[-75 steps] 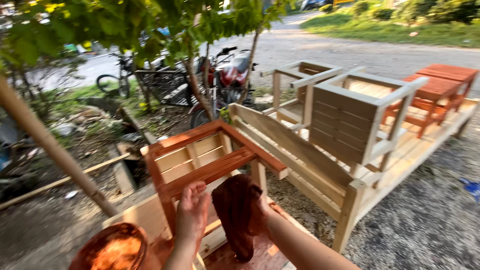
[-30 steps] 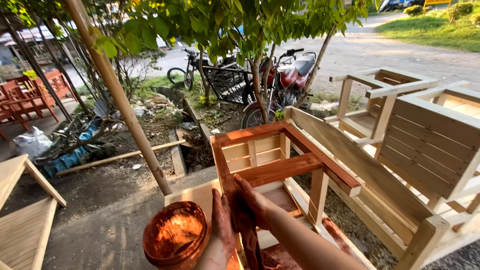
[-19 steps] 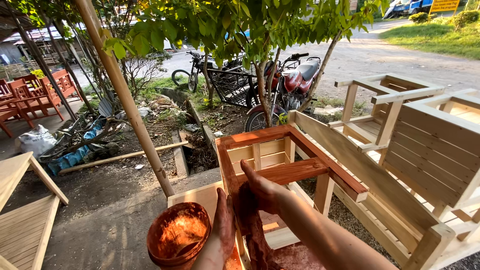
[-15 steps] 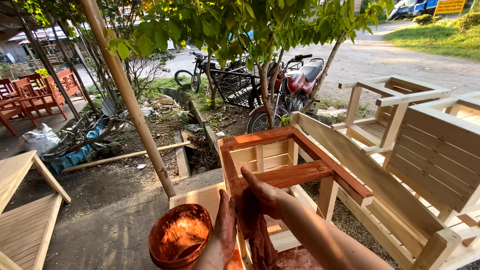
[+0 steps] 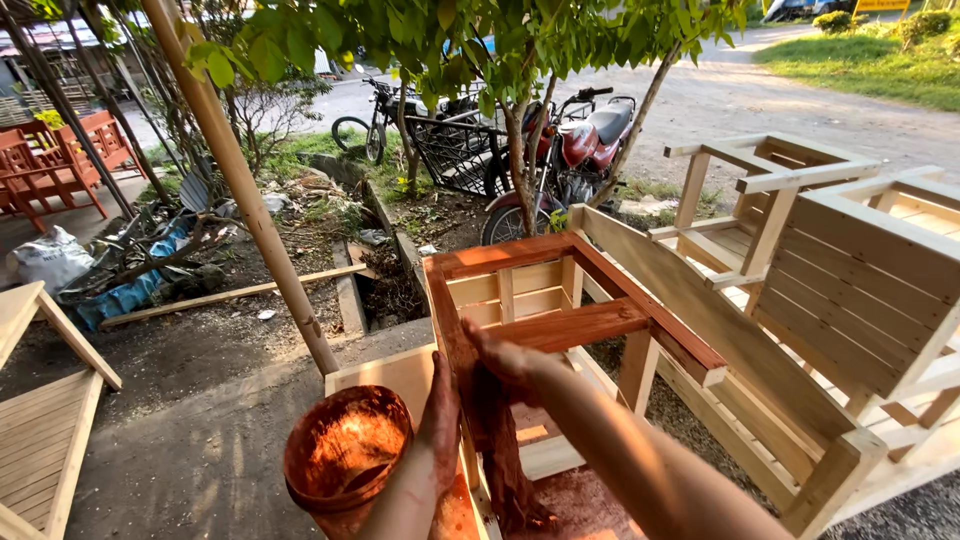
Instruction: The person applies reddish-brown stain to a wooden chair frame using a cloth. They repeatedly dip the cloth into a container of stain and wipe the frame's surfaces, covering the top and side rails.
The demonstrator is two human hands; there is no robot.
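Observation:
My left hand (image 5: 438, 428), stained red-brown, lies flat against the left leg of a wooden chair frame (image 5: 560, 300). Beside it my right hand (image 5: 505, 358) grips a dark, stain-soaked rag (image 5: 500, 440) that hangs down against the same leg. The frame's top rails and left leg are coated red-brown; its inner slats are still pale wood. A round bowl (image 5: 345, 462) of red-brown stain sits just left of my left hand.
Unfinished pale wooden chairs (image 5: 850, 290) stand to the right on gravel. A slanted bamboo pole (image 5: 245, 190) rises on the left. Motorcycles (image 5: 580, 150) and a tree trunk (image 5: 520, 170) are behind. Red finished chairs (image 5: 60, 165) stand far left, and a pale wooden piece (image 5: 40, 430) lies at the lower left.
The view has swung left and closer to the chair frame. Both hands have moved with the rag from the seat area onto the frame's left leg.

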